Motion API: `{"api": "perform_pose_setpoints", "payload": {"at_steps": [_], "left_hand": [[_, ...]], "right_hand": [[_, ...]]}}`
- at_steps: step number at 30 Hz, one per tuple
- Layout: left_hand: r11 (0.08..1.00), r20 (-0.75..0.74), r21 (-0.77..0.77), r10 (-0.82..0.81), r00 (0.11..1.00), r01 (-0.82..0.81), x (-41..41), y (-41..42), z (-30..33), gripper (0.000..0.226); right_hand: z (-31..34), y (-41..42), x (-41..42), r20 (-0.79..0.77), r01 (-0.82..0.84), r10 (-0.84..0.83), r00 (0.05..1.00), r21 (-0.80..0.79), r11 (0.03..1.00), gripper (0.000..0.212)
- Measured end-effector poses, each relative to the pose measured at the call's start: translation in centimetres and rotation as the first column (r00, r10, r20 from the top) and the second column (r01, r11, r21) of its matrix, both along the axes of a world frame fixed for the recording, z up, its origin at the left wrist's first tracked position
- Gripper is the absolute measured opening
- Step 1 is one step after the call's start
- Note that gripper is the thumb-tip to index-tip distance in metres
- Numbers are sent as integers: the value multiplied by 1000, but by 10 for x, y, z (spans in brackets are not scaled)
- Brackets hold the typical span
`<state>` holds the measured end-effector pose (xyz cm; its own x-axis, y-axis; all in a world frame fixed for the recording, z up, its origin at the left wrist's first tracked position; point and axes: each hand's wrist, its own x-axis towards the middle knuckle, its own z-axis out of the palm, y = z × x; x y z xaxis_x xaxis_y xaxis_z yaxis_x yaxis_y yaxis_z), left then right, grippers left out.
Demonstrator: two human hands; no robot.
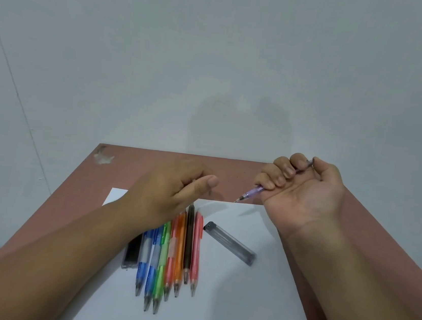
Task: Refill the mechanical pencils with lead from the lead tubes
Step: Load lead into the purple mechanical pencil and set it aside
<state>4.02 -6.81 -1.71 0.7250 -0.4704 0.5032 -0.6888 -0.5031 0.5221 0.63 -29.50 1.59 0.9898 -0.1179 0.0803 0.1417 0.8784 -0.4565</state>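
Translucent purple mechanical pencil (pixel 255 192), tip down-left over the white paper (pixel 241 296), gripped in the curled right hand (pixel 304 190), palm up; left hand (pixel 174 190) loosely curled above a row of coloured pencils (pixel 174 253), holding nothing visible; clear grey lead tube (pixel 230 242) lying on the paper just beside them; reddish tabletop (pixel 72 196) beneath.

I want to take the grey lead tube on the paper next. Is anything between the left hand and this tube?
Nothing visible blocks it. The left hand hovers above the row of pencils; the lead tube lies apart on the bare paper, uncovered from above.
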Motion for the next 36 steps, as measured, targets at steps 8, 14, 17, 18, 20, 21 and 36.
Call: {"api": "perform_pose_setpoints", "payload": {"at_steps": [8, 14, 17, 18, 20, 21, 36], "left_hand": [[999, 13, 34, -21, 1000, 21, 4, 0, -4, 31], [991, 78, 120, -62, 995, 52, 1, -3, -2, 33], [989, 95, 131, -88, 992, 75, 0, -3, 0, 34], [987, 99, 137, -96, 990, 82, -1, -3, 0, 35], [983, 124, 160, -116, 986, 95, -1, -3, 0, 34], [980, 135, 166, -128, 982, 105, -1, -3, 1, 34], [972, 179, 195, -168, 970, 132, -2, -6, 0, 36]], "right_hand": [[0, 2, -1, 21, -20, 20, 1000, 5, 1000, 45], [0, 3, -2, 33, -33, 32, 999, 12, 999, 29], [1, 2, -3, 45, -30, 29, 999, 16, 999, 25], [1, 2, -3, 43, -27, 26, 999, 19, 999, 27], [1, 2, -3, 37, -24, 23, 999, 25, 999, 31], [1, 2, -3, 35, -25, 25, 999, 26, 999, 33], [1, 1, -3, 50, -38, 37, 998, 14, 999, 36]]}}
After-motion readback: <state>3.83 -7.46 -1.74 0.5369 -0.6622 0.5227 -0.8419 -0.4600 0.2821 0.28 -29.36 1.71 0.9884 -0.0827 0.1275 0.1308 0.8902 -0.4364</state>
